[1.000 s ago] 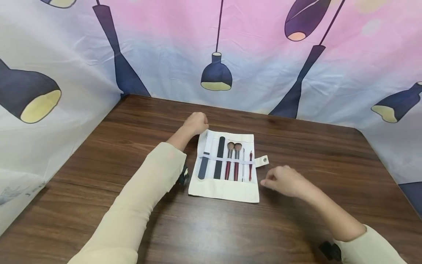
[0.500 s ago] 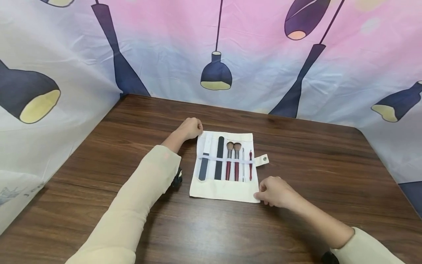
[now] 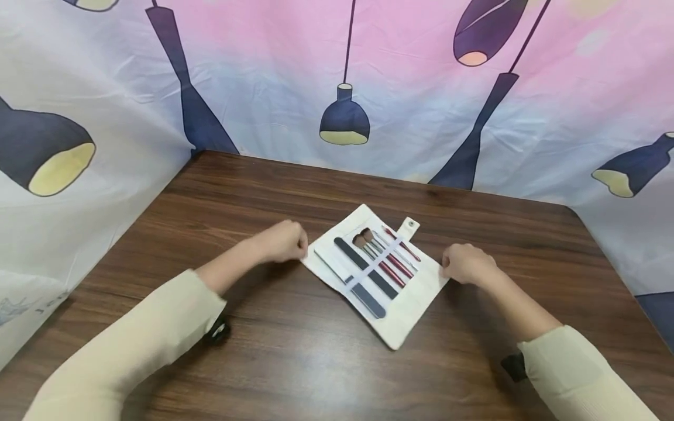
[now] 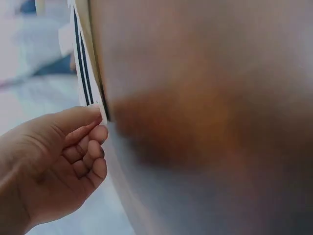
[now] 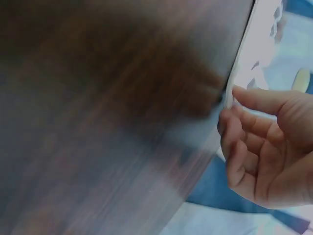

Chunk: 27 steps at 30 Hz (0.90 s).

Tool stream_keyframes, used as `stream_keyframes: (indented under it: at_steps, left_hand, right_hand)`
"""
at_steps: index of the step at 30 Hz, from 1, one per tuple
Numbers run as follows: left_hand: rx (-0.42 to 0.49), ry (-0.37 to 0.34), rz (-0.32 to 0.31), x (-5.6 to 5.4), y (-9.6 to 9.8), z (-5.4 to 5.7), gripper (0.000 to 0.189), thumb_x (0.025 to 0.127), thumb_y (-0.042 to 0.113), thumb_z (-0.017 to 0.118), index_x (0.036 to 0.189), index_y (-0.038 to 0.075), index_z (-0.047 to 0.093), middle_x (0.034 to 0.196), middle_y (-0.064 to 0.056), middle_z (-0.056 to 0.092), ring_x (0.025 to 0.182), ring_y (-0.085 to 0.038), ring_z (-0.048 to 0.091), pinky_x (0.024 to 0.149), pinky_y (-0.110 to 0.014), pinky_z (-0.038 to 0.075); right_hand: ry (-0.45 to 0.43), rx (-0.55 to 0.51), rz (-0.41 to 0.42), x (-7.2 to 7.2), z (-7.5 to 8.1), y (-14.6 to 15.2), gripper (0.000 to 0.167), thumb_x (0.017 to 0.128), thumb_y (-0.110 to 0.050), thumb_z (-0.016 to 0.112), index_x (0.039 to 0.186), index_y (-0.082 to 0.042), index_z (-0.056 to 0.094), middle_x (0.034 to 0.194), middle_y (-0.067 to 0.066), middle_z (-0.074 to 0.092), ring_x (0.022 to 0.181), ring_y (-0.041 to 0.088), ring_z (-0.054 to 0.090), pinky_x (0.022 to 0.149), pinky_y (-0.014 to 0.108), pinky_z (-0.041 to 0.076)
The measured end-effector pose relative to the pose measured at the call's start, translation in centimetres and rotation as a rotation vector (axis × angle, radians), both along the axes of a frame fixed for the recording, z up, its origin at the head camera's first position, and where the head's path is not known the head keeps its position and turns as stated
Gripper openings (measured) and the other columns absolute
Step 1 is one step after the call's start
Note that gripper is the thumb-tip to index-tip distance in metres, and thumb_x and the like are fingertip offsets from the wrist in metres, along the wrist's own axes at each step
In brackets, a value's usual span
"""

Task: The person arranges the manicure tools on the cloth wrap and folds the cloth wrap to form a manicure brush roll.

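A cream cloth tool roll [image 3: 413, 316] lies unrolled and turned at a slant in the head view. My left hand [image 3: 281, 241] pinches its left corner, and my right hand [image 3: 467, 263] pinches the opposite one. Under the roll's white elastic band sit a grey-and-white nail file [image 3: 368, 299], a black nail file [image 3: 344, 250], two makeup brushes [image 3: 393, 272] with red handles, a thin silver tool and a slim red tool [image 3: 388, 232]. Both wrist views show thumb and forefinger on the cloth edge [image 4: 103, 115], the other fingers curled in.
The snap strap [image 3: 408, 228] sticks out from the roll's far side. Brown wooden table [image 3: 295, 362] surrounds the roll. Behind it hangs a cloth backdrop [image 3: 274, 88] printed with lamps.
The tool roll has turned anticlockwise from nearly square to slanted. My left hand came nearer and left with its corner; my right hand took the near right corner and moved away from me.
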State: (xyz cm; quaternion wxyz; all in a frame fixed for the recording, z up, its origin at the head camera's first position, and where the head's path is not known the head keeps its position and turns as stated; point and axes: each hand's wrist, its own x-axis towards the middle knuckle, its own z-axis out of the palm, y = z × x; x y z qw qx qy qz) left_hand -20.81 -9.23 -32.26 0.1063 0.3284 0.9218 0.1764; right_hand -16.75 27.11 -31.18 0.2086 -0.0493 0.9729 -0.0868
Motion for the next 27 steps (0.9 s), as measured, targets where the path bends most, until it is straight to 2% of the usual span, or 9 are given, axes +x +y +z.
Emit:
stream_keyframes:
  at_steps: [3,7,9,12,16,20,23,27]
  left_hand:
    - [-0.013,0.018,-0.091,3.9,0.1,0.1,0.008,0.078,0.006,0.067,0.073,0.009,0.072,0.071,0.002,0.065,0.063,-0.009,0.057,0.065,-0.027,0.050]
    - [-0.051,0.044,-0.162,8.9,0.7,0.3,0.005,0.077,0.011,0.071,0.081,0.007,0.072,0.076,-0.001,0.066,0.067,-0.011,0.059,0.067,-0.029,0.051]
    - [-0.065,0.091,-0.194,10.8,1.1,0.3,0.005,0.076,0.011,0.072,0.078,0.008,0.071,0.072,0.002,0.062,0.065,-0.010,0.057,0.066,-0.030,0.050]
    - [-0.078,0.212,-0.241,12.7,1.7,0.2,0.008,0.074,0.012,0.073,0.070,0.009,0.068,0.063,0.006,0.052,0.059,-0.007,0.049,0.063,-0.029,0.048]
    - [-0.103,0.377,-0.247,13.8,2.3,0.0,0.017,0.074,0.014,0.072,0.061,0.009,0.063,0.057,0.006,0.045,0.054,-0.007,0.042,0.059,-0.028,0.045]
    - [-0.125,0.472,-0.222,14.0,2.9,-0.1,0.019,0.073,0.011,0.069,0.057,0.009,0.059,0.056,0.004,0.045,0.052,-0.010,0.042,0.055,-0.027,0.042]
    - [-0.141,0.500,-0.207,13.8,3.1,-0.2,0.018,0.073,0.011,0.069,0.058,0.009,0.057,0.057,0.002,0.047,0.053,-0.012,0.044,0.054,-0.026,0.041]
    - [-0.162,0.560,-0.214,13.5,3.0,-0.3,0.017,0.071,0.014,0.070,0.059,0.009,0.058,0.056,0.002,0.047,0.051,-0.011,0.040,0.051,-0.024,0.037]
  right_hand:
    - [0.053,0.024,0.044,-2.0,-0.3,0.7,0.011,0.089,-0.017,0.059,0.092,-0.007,0.063,0.077,0.006,0.056,0.066,0.021,0.050,0.057,0.039,0.039]
    - [0.133,0.042,0.147,-4.2,-0.9,0.5,0.015,0.091,-0.018,0.057,0.101,-0.007,0.061,0.080,0.005,0.057,0.065,0.020,0.050,0.056,0.037,0.039]
    - [0.148,0.039,0.162,-5.1,-1.1,-0.1,0.017,0.092,-0.018,0.057,0.104,-0.008,0.061,0.082,0.005,0.058,0.066,0.020,0.051,0.057,0.037,0.040]
    - [0.145,0.039,0.170,-6.0,-1.0,-0.8,0.014,0.091,-0.018,0.058,0.102,-0.009,0.061,0.083,0.005,0.058,0.067,0.020,0.051,0.058,0.037,0.040]
    - [0.126,0.056,0.171,-6.7,-0.5,-1.7,0.007,0.090,-0.016,0.060,0.094,-0.010,0.061,0.082,0.005,0.057,0.068,0.022,0.050,0.058,0.038,0.039]
    - [0.141,0.059,0.157,-6.1,0.2,-1.8,0.016,0.088,-0.017,0.061,0.102,-0.008,0.058,0.085,0.007,0.058,0.071,0.023,0.052,0.060,0.039,0.041]
    - [0.150,-0.024,0.187,-4.4,1.0,-1.6,0.027,0.087,-0.018,0.064,0.108,-0.005,0.055,0.086,0.006,0.057,0.073,0.022,0.053,0.064,0.039,0.043]
    - [0.082,-0.180,0.326,-0.7,2.3,-1.5,0.028,0.083,-0.024,0.068,0.101,-0.005,0.058,0.084,0.001,0.056,0.076,0.018,0.053,0.069,0.037,0.043]
